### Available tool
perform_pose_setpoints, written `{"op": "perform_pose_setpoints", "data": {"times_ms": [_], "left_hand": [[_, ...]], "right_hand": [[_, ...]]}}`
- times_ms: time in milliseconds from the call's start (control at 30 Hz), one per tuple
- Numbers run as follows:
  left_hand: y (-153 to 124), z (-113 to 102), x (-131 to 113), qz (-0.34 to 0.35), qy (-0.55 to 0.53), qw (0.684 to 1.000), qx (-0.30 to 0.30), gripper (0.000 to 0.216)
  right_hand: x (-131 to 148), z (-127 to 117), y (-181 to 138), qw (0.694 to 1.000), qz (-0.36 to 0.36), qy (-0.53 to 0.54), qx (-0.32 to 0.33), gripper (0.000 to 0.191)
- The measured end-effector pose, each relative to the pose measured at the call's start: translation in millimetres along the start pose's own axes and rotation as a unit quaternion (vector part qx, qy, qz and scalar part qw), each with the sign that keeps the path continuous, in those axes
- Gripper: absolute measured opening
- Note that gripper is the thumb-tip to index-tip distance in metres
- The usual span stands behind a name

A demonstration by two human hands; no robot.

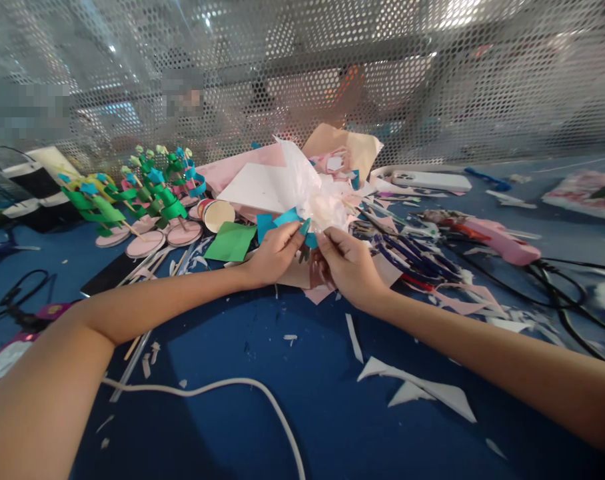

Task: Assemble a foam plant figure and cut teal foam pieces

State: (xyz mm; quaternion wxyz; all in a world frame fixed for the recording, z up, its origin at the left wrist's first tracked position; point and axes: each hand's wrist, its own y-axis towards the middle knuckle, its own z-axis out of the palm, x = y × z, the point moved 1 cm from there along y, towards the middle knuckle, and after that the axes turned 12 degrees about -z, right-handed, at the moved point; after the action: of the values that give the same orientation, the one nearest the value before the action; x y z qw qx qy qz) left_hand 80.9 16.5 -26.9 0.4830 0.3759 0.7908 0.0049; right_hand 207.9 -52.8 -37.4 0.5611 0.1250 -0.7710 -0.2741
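Observation:
A small piece of blue paper [310, 240] is pinched between my two hands at the middle of the table. My left hand [277, 252] grips its left side with thumb and fingertips, while my right hand [350, 263] has fingers closed on the right side. Just beyond lie more blue paper pieces [265, 225] and a crumpled clear plastic bag [322, 203]. To the left of my left hand is a green paper square [231, 241], near a paper cup [218, 217] lying on its side.
Several paper plants on pink round bases [145, 244] stand at the left. A pink glue gun [505, 241], scissors [417, 257] and black cables lie at the right. A white cable [232, 382] curves across the front among paper scraps [417, 383]. Perforated metal panel [302, 73] rises behind.

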Motion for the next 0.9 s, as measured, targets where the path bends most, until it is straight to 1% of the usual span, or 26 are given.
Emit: {"op": "perform_pose_setpoints", "data": {"times_ms": [167, 333, 567, 667, 800, 900], "left_hand": [[-0.6, -0.1, -2.5, -0.017, -0.006, 1.0, 0.019, 0.033], [-1.1, 0.3, -5.8, -0.014, 0.009, 1.0, 0.019, 0.031], [-0.9, 0.7, -4.0, -0.039, 0.019, 0.999, 0.016, 0.033], [-0.8, 0.5, -3.2, -0.032, 0.009, 0.999, 0.015, 0.033], [-1.6, 0.1, -6.1, -0.006, -0.041, 0.998, 0.04, 0.033], [-1.6, 0.1, -7.7, -0.007, -0.081, 0.995, 0.066, 0.034]], "right_hand": [[1.4, -0.9, 0.4, 0.997, -0.034, -0.074, -0.006, 0.034], [6.7, -1.0, -0.4, 0.987, -0.071, -0.142, 0.006, 0.033], [8.1, -1.9, 1.0, 0.981, -0.089, -0.17, 0.013, 0.032], [7.6, -2.3, 1.8, 0.979, -0.092, -0.179, 0.014, 0.033], [8.0, -2.1, 1.0, 0.979, -0.094, -0.18, 0.009, 0.033], [7.7, -1.7, -0.4, 0.983, -0.085, -0.164, 0.002, 0.033]]}}
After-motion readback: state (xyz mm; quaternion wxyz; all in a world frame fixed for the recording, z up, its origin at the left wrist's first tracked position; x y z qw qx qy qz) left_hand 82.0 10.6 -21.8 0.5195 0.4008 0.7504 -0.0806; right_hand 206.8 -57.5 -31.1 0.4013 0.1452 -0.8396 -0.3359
